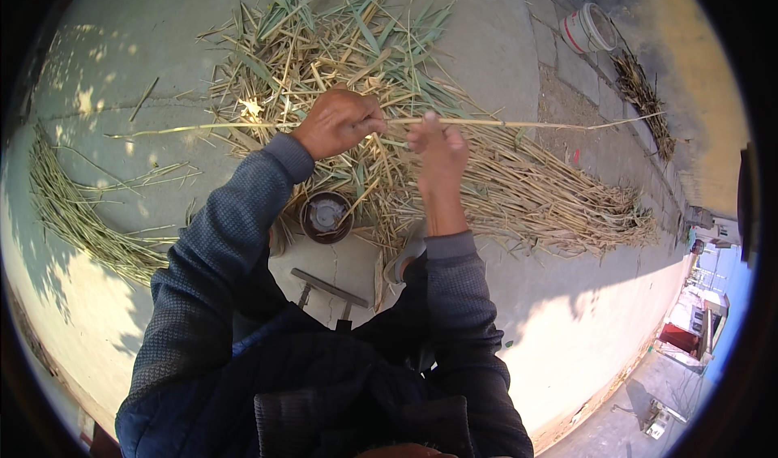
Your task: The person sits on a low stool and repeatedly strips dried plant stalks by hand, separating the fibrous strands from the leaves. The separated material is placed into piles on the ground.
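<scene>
A long, thin dry reed stalk [519, 124] stretches sideways in front of me, its thin ends reaching far left and far right. My left hand [340, 123] is closed round its middle, thumb and fingers pinched together. Just to the right, my right hand [442, 154] has its fingers curled at the same stalk; they are slightly blurred. Beneath both hands lies a loose heap of straw-coloured and green stalk and leaf pieces [324, 61]. A bundle of dry stalks [559, 194] spreads from the heap toward the right.
A dark round pot [326, 216] with something pale inside stands between my feet, near a low metal-framed bar [331, 286]. Greener stalks [77, 207] lie in a bundle at the left. A white bucket [590, 28] and dark dry stems [640, 93] are at the far right.
</scene>
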The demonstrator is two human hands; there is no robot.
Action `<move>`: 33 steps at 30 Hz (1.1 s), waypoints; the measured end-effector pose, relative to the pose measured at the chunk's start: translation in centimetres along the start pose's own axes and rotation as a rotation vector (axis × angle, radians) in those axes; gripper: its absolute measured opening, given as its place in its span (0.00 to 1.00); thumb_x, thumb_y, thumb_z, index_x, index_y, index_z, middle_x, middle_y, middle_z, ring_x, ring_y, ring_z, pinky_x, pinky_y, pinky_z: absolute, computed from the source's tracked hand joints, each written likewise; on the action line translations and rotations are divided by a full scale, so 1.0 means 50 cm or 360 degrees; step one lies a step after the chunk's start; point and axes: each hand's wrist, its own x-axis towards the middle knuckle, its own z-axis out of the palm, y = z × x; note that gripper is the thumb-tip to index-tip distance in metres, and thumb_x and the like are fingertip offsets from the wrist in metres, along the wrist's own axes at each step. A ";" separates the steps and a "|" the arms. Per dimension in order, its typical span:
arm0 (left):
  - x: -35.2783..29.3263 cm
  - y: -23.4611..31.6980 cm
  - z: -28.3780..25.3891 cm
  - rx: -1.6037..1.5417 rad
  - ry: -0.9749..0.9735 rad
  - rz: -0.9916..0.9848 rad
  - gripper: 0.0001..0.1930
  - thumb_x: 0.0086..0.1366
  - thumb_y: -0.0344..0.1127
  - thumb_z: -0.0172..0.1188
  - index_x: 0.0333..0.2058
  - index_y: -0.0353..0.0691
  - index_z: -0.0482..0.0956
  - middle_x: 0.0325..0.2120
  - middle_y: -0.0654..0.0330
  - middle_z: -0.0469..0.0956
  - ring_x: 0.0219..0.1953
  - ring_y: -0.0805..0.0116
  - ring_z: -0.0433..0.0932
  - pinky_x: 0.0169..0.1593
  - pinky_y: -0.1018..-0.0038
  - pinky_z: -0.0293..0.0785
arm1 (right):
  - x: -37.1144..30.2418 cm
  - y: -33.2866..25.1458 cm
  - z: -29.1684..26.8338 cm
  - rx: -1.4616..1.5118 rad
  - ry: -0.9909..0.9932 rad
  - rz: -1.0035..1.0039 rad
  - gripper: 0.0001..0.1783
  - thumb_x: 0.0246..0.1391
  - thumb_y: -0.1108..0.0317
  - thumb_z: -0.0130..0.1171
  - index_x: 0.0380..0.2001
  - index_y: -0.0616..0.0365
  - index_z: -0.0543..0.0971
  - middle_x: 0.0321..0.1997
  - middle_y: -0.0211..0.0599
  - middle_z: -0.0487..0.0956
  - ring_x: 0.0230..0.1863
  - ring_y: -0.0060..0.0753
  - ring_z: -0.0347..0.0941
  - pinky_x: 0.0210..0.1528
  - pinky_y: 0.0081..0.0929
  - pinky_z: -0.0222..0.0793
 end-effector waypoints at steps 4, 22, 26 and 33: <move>-0.002 0.012 0.004 0.0132 0.0087 0.0113 0.10 0.63 0.40 0.69 0.29 0.41 0.81 0.23 0.58 0.81 0.29 0.55 0.80 0.41 0.61 0.70 | 0.006 0.003 -0.002 -0.0031 0.0028 -0.0004 0.19 0.61 0.55 0.70 0.33 0.61 0.77 0.30 0.42 0.85 0.25 0.23 0.78 0.29 0.19 0.74; -0.042 -0.008 -0.097 0.0147 -0.0310 -0.0014 0.09 0.62 0.40 0.68 0.29 0.43 0.80 0.23 0.58 0.80 0.29 0.55 0.80 0.39 0.61 0.71 | 0.093 -0.085 -0.150 0.0546 -0.0379 0.0058 0.16 0.63 0.67 0.67 0.51 0.62 0.79 0.46 0.39 0.85 0.39 0.22 0.78 0.36 0.20 0.74; -0.052 -0.004 -0.131 0.0158 -0.0368 -0.0122 0.09 0.60 0.40 0.70 0.31 0.45 0.80 0.21 0.59 0.80 0.27 0.55 0.79 0.43 0.62 0.69 | 0.100 -0.092 -0.177 0.0392 -0.0165 0.0039 0.13 0.65 0.67 0.65 0.49 0.62 0.81 0.45 0.41 0.85 0.37 0.21 0.78 0.37 0.20 0.76; -0.005 0.032 -0.034 0.0053 -0.0025 0.0020 0.10 0.62 0.39 0.69 0.33 0.39 0.81 0.23 0.57 0.81 0.27 0.56 0.80 0.33 0.63 0.72 | 0.035 -0.052 -0.067 0.0362 -0.0583 0.0106 0.13 0.67 0.68 0.62 0.50 0.63 0.80 0.47 0.45 0.85 0.40 0.25 0.82 0.41 0.23 0.79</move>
